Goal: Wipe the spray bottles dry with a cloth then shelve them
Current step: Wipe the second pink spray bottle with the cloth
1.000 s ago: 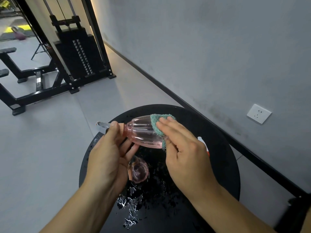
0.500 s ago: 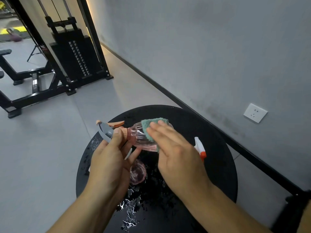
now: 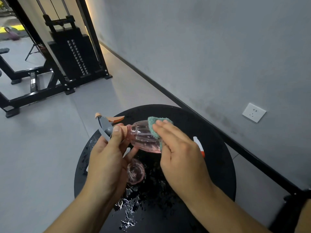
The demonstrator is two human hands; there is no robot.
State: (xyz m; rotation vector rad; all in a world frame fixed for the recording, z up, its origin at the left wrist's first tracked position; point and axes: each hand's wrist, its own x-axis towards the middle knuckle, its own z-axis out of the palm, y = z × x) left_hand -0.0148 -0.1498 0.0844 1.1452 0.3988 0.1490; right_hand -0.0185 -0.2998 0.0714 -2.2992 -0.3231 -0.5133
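A left hand (image 3: 107,158) grips the neck of a ribbed, clear pink spray bottle (image 3: 143,137) held sideways above a wet round black table (image 3: 218,165), while the right hand's (image 3: 180,153) straight fingers press a fluffy teal cloth (image 3: 154,126) against its far side. A second pink bottle (image 3: 135,173) lies on the table below.

Spray bottle (image 3: 143,137) is held sideways above the worktop (image 3: 217,158); cloth (image 3: 154,126) is pressed on it; second bottle (image 3: 135,173) is laid beneath; socket (image 3: 254,112) is set in the wall at right.
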